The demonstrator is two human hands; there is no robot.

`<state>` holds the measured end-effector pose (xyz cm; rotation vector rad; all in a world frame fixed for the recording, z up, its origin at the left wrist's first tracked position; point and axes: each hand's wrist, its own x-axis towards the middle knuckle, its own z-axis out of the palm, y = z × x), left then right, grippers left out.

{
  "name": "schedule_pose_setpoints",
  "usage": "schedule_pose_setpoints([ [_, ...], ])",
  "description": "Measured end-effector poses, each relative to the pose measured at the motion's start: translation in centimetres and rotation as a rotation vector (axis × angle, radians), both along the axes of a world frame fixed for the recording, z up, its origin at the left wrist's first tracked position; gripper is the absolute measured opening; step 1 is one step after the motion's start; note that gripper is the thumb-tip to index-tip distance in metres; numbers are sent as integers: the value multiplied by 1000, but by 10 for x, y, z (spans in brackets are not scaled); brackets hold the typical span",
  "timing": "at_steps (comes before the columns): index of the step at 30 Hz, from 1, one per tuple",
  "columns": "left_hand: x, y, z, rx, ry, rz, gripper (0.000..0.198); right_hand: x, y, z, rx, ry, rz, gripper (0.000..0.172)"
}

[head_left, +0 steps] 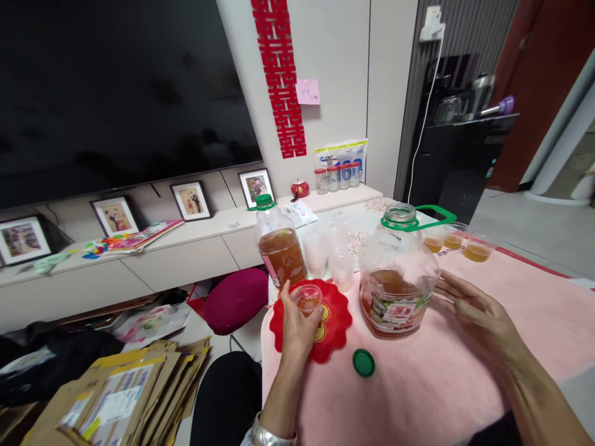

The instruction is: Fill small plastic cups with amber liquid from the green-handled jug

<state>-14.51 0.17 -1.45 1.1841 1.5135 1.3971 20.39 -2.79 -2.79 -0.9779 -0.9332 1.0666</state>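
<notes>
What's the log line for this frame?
left hand: holds cup on red tray | right hand: touching open jug | cap: on table

A large dark television (116, 93) is mounted on the pale wall, beside a red paper decoration (281, 74) and a pink note (307, 91). Framed photographs (191, 200) are leaned along a long cream cabinet (139, 263) below it. Flattened cardboard boxes (116, 390) are piled on the floor near a magenta cushion (237, 297). A black appliance (458, 155) is stood by the grey tiled floor (534, 229) at the right.
</notes>
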Motion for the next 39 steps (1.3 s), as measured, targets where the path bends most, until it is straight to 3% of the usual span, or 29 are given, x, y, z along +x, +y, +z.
schedule_pose_setpoints([
  [4,0,1,0,4,-49,-3,101,8,-2,3,9,128,-68,64],
  [7,0,-2,1,18,-78,2,102,13,-8,7,-35,178,-43,59],
  [11,4,-15,9,49,-90,6,102,8,-20,8,22,90,208,42],
  [15,15,-40,33,34,-157,-53,102,-9,-30,9,70,-5,520,38],
  [18,30,-64,52,14,-216,-101,96,-23,-31,7,50,-13,642,39],
  [20,42,-77,56,1,-238,-139,91,-31,-30,5,42,-3,691,39],
  [23,62,-90,45,-14,-292,-209,94,-41,-29,0,55,-16,760,42],
  [30,82,-94,-8,-86,-305,-382,107,-53,-36,1,-38,-141,822,54],
  [33,82,-94,-15,-155,-260,-457,114,-54,-39,-2,-58,-119,833,54],
  [39,89,-101,-16,-106,-241,-423,107,-56,-42,-2,-116,-92,783,55],
])
